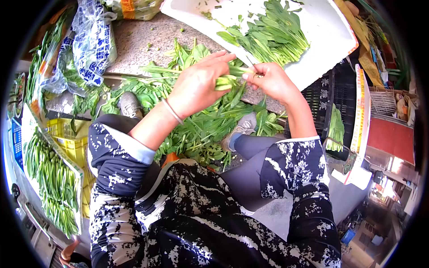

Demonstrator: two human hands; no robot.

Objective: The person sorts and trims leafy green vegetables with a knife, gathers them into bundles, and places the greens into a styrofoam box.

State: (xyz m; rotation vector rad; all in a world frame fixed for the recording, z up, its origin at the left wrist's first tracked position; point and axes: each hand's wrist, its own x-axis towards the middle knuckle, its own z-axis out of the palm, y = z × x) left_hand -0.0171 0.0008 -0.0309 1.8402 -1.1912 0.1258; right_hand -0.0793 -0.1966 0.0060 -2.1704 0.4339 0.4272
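My left hand (pixel 196 82), with a bangle at the wrist, is wrapped round a small bunch of green stems (pixel 225 81) whose leafy ends lie toward the left. At the stems' right end, my right hand (pixel 270 80) is closed in a pinch on a stem end; a thin dark sliver shows by its fingertips, too small to name. Just above my hands, a leafy green bundle (pixel 277 38) rests on a white foam board (pixel 313 67). Loose leafy greens (pixel 201 125) lie heaped on the ground below my hands and around my shoes.
Plastic bags with blue print (pixel 94 42) stand at upper left. A yellow crate (pixel 65 131) and a tray of bundled greens (pixel 49 178) are at left. At right stands a black crate (pixel 319 96) with greens inside. Part of another person's hand (pixel 68 252) shows at lower left.
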